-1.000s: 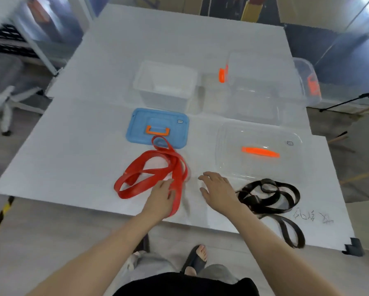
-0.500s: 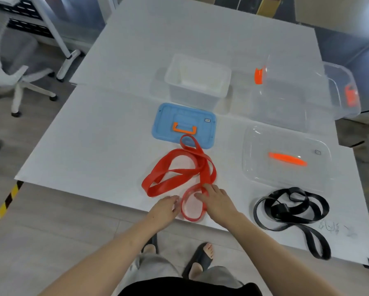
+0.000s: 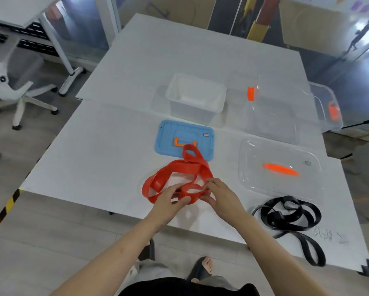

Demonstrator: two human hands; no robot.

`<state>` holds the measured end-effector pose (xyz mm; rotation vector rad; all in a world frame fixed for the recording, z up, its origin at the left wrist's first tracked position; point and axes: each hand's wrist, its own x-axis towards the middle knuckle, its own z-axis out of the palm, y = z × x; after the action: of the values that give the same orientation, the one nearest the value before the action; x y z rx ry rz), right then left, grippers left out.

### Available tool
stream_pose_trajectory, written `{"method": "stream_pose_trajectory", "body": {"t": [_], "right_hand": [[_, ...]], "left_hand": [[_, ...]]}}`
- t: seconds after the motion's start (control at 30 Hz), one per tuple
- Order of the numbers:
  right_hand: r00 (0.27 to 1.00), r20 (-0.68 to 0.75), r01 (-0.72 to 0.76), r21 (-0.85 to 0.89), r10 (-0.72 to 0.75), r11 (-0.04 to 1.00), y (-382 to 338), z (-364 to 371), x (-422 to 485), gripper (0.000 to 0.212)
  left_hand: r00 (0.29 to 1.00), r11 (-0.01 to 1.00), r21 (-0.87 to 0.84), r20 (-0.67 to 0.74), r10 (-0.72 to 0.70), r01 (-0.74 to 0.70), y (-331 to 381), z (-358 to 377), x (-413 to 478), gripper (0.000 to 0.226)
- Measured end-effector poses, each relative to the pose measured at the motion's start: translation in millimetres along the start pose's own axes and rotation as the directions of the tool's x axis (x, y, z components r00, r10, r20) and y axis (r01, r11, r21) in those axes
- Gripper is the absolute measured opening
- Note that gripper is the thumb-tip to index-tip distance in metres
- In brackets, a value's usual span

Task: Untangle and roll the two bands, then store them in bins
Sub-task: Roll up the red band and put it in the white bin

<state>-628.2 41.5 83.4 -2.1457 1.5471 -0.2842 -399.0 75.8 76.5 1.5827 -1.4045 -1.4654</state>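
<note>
Both hands have gathered the near end of the red band off the table since half a second ago, when they lay flat beside it. The band's coils have bunched closer toward the person.

At the far left, off the table, stands a white office chair. The left hand has its fingers curled round the left side of a small loop of the band, thumb crossing under it. The rest of the band trails away from the hands in twisted coils, and its far bend lies on the near edge of the blue lid, just below that lid's orange handle. Beyond the lid sits the small open bin. The right hand pinches the loop's right side with thumb and fingertips – the two hands are close together, the loop between them.

Further right a clear lid lies flat, with the large clear bin behind it. The black band lies tangled near the table's front edge, apart from both hands.
</note>
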Motion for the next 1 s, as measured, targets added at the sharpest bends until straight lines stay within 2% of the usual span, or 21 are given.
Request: {"method": "stream_pose_trajectory", "body": {"t": [0.07, 0.23, 0.43, 0.63, 0.77, 0.9, 1.0], "right_hand": [[0.996, -0.072, 0.051, -0.009, -0.051, 0.999, -8.0, -11.5, 0.8, 0.021], [0.954, -0.252, 0.176, 0.025, -0.164, 0.984, -21.4, -42.2, 4.0, 0.023], [0.916, -0.372, 0.203, 0.111, -0.149, 0.973, -41.1, -77.9, 27.6, 0.011], [0.959, -0.267, 0.150, 0.188, -0.096, 0.971, -49.5, -86.1, 41.9, 0.026], [0.982, -0.187, 0.053, 0.247, -0.006, 0.968, -57.2, -80.2, 44.5, 0.052], [0.987, -0.152, -0.014, 0.259, 0.055, 0.966, -73.0, -75.3, 54.8, 0.068], [0.984, -0.157, -0.029, 0.327, 0.084, 0.945, -100.4, -81.7, 71.1, 0.069]], "left_hand": [[0.999, 0.999, -0.012, -0.016, 0.049, -0.049, 12.6, -6.6, 1.4, 0.046], [0.985, 0.979, -0.127, -0.096, 0.145, -0.157, 59.5, -24.4, 3.3, 0.032], [0.964, 0.971, -0.043, -0.140, 0.227, -0.235, 101.0, -43.5, 13.8, 0.028], [0.950, 0.961, -0.005, -0.150, 0.273, -0.277, 120.6, -62.8, 19.7, 0.024], [0.942, 0.954, 0.020, -0.150, 0.299, -0.300, 122.1, -75.5, 20.6, 0.027], [0.922, 0.934, -0.046, -0.181, 0.341, -0.354, 136.6, -91.4, 20.1, 0.026], [0.920, 0.918, -0.135, -0.183, 0.347, -0.373, 153.5, -105.6, 21.6, 0.024]]}}
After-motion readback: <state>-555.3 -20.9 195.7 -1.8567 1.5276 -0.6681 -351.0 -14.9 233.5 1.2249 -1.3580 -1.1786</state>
